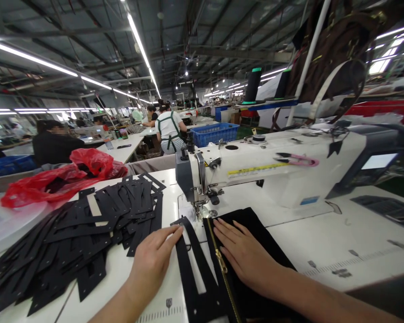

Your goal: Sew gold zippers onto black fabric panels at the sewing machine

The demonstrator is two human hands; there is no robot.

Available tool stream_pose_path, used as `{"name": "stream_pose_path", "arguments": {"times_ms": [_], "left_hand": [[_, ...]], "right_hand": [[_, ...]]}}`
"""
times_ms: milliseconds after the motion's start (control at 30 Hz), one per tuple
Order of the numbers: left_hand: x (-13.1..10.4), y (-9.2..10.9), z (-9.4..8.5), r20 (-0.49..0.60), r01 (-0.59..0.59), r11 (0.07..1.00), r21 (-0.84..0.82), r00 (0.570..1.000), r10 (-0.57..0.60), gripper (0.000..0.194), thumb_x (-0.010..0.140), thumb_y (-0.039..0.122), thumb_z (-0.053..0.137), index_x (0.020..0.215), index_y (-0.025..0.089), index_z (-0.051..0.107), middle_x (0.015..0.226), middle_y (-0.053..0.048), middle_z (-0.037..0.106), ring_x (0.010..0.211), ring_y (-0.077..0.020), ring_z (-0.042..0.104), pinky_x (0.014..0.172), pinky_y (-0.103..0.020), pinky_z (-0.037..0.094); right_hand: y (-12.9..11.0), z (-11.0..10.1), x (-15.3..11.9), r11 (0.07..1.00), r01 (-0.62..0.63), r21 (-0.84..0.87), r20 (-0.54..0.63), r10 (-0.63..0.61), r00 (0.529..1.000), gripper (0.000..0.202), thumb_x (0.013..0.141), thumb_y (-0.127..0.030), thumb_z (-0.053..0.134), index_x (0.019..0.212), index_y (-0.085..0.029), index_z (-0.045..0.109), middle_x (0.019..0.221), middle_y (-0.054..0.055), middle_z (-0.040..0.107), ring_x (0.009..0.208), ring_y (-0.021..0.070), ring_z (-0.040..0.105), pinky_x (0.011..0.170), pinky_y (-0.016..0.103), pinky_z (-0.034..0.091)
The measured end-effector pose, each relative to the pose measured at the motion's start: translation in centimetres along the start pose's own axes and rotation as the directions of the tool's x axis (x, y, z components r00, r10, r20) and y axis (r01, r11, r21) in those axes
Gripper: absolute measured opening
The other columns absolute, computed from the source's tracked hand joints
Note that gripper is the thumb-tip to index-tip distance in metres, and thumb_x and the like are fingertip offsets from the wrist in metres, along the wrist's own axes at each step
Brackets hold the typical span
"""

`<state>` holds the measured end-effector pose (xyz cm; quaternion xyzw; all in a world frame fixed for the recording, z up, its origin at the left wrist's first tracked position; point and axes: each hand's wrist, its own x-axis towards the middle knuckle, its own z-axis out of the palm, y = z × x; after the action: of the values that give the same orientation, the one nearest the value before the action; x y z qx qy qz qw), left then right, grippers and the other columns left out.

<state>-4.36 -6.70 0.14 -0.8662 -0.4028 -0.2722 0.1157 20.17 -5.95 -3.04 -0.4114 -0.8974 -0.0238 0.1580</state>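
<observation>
My left hand (155,255) pinches the upper left corner of a black slotted strip (185,273) that lies on the white table in front of the sewing machine (202,179). To its right is a black fabric piece (256,229) with a gold zipper (221,261) along its left edge. My right hand (240,251) rests flat on that fabric, fingers stretched toward the needle area and close beside the zipper. A narrow gap separates strip and fabric near the presser foot (199,213).
A heap of black slotted pieces (84,237) covers the table's left side, with a red plastic bag (70,175) behind it. Pink-handled snips (298,159) lie on the machine arm. Farther back are a blue basket (215,133) and a person in a white top (170,125).
</observation>
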Motion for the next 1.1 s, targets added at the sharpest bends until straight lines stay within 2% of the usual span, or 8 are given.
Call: {"name": "stream_pose_path", "arguments": {"times_ms": [100,167,300,433,700,900,1000,1100], "left_hand": [[0.6,1.4,0.5,-0.136,-0.197,0.980,-0.034,0.972,0.191,0.038,0.090,0.007,0.034,0.125,0.014,0.047,0.121,-0.013,0.056,0.112,-0.0201,0.053,0.090,-0.032,0.049],[1.4,2.5,1.6,-0.102,-0.250,0.968,-0.014,0.963,0.248,0.035,0.090,0.007,0.033,0.119,0.010,0.052,0.117,-0.016,0.058,0.109,-0.0208,0.056,0.089,-0.033,0.050],[2.6,3.3,3.9,0.033,-0.231,0.973,0.030,0.973,0.230,0.031,0.088,0.006,0.034,0.102,0.010,0.061,0.103,-0.015,0.066,0.092,-0.0209,0.065,0.081,-0.035,0.055],[2.5,2.8,4.5,0.072,-0.240,0.971,0.026,0.969,0.237,0.031,0.088,0.006,0.034,0.101,0.010,0.062,0.109,-0.015,0.063,0.103,-0.0242,0.060,0.088,-0.042,0.051],[2.5,2.1,4.2,0.177,-0.215,0.977,0.000,0.961,0.211,0.032,0.093,0.011,0.030,0.105,0.014,0.060,0.117,-0.014,0.060,0.112,-0.0223,0.054,0.094,-0.041,0.046],[2.5,1.1,4.7,0.130,-0.285,0.958,0.018,0.951,0.281,0.031,0.094,0.014,0.029,0.099,0.012,0.059,0.116,-0.015,0.060,0.115,-0.0211,0.051,0.093,-0.035,0.047],[2.1,0.2,5.2,0.090,-0.321,0.946,0.030,0.944,0.318,0.029,0.094,0.018,0.031,0.106,0.014,0.057,0.116,-0.013,0.060,0.114,-0.0200,0.052,0.091,-0.031,0.048],[2.0,-0.5,5.0,0.142,-0.318,0.948,0.028,0.940,0.311,0.028,0.093,0.025,0.036,0.110,0.018,0.057,0.117,-0.010,0.060,0.111,-0.0200,0.054,0.090,-0.028,0.049]], "right_hand": [[-0.7,0.2,0.2,0.998,-0.042,0.049,0.015,0.041,0.999,0.041,0.089,-0.016,0.037,0.128,-0.011,0.047,0.137,0.013,0.039,0.129,0.0249,0.032,0.103,0.048,0.028],[-0.9,0.2,0.3,0.995,-0.051,0.090,0.034,0.048,0.998,0.042,0.087,-0.018,0.041,0.129,-0.014,0.046,0.138,0.013,0.038,0.129,0.0250,0.031,0.103,0.048,0.027],[-0.5,0.0,0.3,0.985,-0.058,0.160,0.042,0.052,0.998,0.049,0.082,-0.012,0.044,0.131,-0.017,0.044,0.138,0.012,0.039,0.129,0.0232,0.032,0.104,0.046,0.025],[0.2,-0.3,0.3,0.970,-0.043,0.239,0.037,0.035,0.999,0.048,0.086,-0.013,0.040,0.134,-0.019,0.040,0.139,0.009,0.039,0.129,0.0207,0.031,0.103,0.043,0.026],[0.0,0.2,0.3,0.961,-0.097,0.260,-0.046,0.112,0.993,0.050,0.088,-0.013,0.037,0.138,-0.018,0.031,0.138,0.008,0.040,0.125,0.0196,0.035,0.102,0.042,0.028],[-0.2,0.7,0.7,0.970,-0.112,0.216,-0.029,0.121,0.992,0.046,0.093,-0.022,0.036,0.138,-0.020,0.028,0.136,0.010,0.042,0.122,0.0258,0.038,0.099,0.050,0.029],[-0.1,0.6,0.9,0.961,-0.119,0.249,-0.034,0.131,0.991,0.045,0.093,-0.028,0.036,0.137,-0.021,0.029,0.136,0.011,0.041,0.123,0.0263,0.037,0.099,0.050,0.028],[0.2,0.4,0.9,0.954,-0.104,0.281,-0.031,0.118,0.993,0.045,0.092,-0.032,0.037,0.136,-0.020,0.030,0.135,0.014,0.041,0.123,0.0275,0.036,0.099,0.051,0.028]]}}
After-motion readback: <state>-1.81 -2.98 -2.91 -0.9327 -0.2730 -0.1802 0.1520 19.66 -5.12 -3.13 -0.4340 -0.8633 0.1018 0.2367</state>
